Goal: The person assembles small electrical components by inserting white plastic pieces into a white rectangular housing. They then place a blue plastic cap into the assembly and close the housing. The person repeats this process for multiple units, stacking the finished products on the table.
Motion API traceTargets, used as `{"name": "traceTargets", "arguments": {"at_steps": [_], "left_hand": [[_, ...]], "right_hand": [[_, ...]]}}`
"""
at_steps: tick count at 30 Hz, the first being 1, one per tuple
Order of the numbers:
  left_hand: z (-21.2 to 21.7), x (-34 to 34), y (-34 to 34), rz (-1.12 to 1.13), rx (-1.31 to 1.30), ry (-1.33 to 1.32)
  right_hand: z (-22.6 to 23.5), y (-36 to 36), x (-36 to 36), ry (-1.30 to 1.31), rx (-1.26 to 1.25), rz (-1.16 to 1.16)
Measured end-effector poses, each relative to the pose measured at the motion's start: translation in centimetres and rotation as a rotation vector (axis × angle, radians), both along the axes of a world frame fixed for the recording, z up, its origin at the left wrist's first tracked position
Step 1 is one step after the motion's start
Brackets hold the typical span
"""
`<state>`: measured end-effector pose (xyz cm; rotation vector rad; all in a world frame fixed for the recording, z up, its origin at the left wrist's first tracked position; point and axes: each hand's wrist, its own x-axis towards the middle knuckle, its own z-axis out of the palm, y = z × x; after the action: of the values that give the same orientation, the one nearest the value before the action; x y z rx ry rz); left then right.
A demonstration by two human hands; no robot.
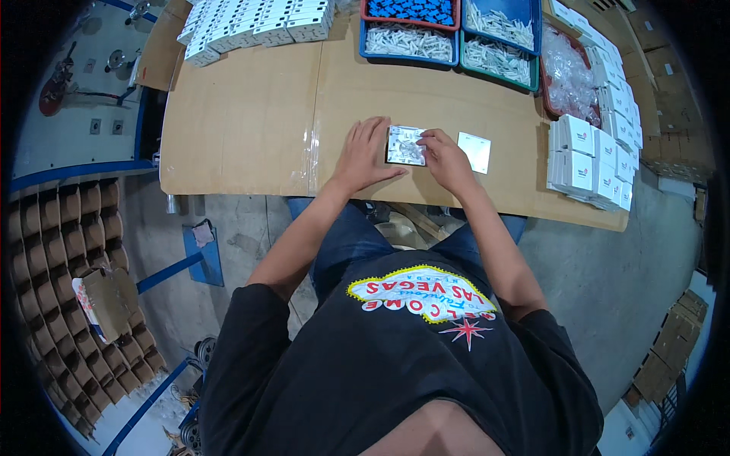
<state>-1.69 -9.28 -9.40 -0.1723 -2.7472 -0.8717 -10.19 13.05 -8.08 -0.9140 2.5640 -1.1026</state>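
Note:
A small open white box [406, 146] lies on the cardboard-covered table in front of me, with something pale and shiny inside that I cannot make out. My left hand [363, 158] rests at its left side, fingers stretched out and thumb reaching along the near edge. Over the box's right side, my right hand [449, 159] has its fingers bent together at the contents. What those fingertips pinch is hidden. Just right of that hand lies a flat white square piece [474, 153].
Blue tray [407, 58] and green tray [498, 82] hold many white parts. Another holds blue pieces [414, 11]. Clear plastic bags [569, 76] fill a red tray. White boxes stand stacked at right [589, 163] and far left [258, 23]. A cardboard divider grid [65, 258] stands left, below the table.

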Motion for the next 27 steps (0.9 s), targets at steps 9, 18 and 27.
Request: {"name": "traceTargets", "arguments": {"at_steps": [9,18,27], "left_hand": [[-1.6,-1.6,-0.5,-0.024,-0.090,-0.115],[-0.8,-1.6,-0.3,-0.008,-0.125,-0.216],[-0.3,-1.9,-0.6,-0.006,-0.140,-0.279]], "right_hand": [[0.5,3.4,-1.1,-0.193,-0.066,-0.186],[3.6,-1.7,-10.8,-0.147,-0.182,-0.198],[7.6,-11.6,-34.3,0.396,0.004,-0.376]]}}
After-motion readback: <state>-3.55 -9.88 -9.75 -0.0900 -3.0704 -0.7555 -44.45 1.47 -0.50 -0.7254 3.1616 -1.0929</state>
